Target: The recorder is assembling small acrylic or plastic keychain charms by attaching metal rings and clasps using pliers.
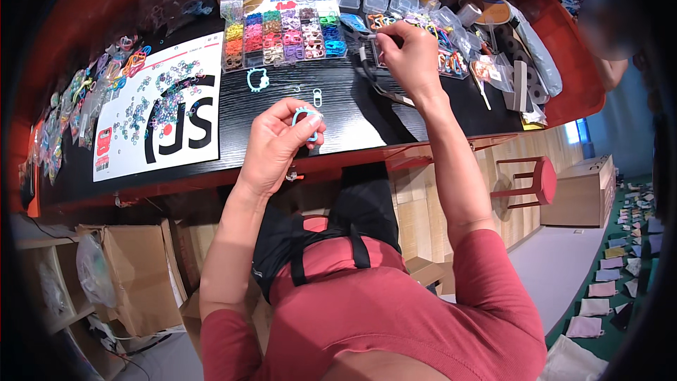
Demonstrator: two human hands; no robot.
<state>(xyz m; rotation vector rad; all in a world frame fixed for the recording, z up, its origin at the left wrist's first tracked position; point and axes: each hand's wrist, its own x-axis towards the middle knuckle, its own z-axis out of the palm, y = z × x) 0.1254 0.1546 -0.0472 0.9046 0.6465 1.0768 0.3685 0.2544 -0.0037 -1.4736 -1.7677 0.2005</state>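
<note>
Over the front part of the black table, my left hand (275,142) pinches a light-blue loop-shaped piece (296,117) between thumb and fingers. My right hand (412,56) is raised farther back on the right, fingers closed in a pinch; what they hold, if anything, is too small to make out. A grey strap or cord (364,63) lies just left of that hand. On the table beyond my left hand lie a light-blue cat-head-shaped outline piece (258,80) and a small pale clasp (317,97). A compartment box (245,60) of coloured clips stands at the back.
A white printed sheet (113,123) with many small rings is on the left, beside bagged coloured pieces (74,99). Clear small boxes (348,1) and packets crowd the back right. A red stool (543,180) stands right of the table; another person's arm (612,70) shows at far right.
</note>
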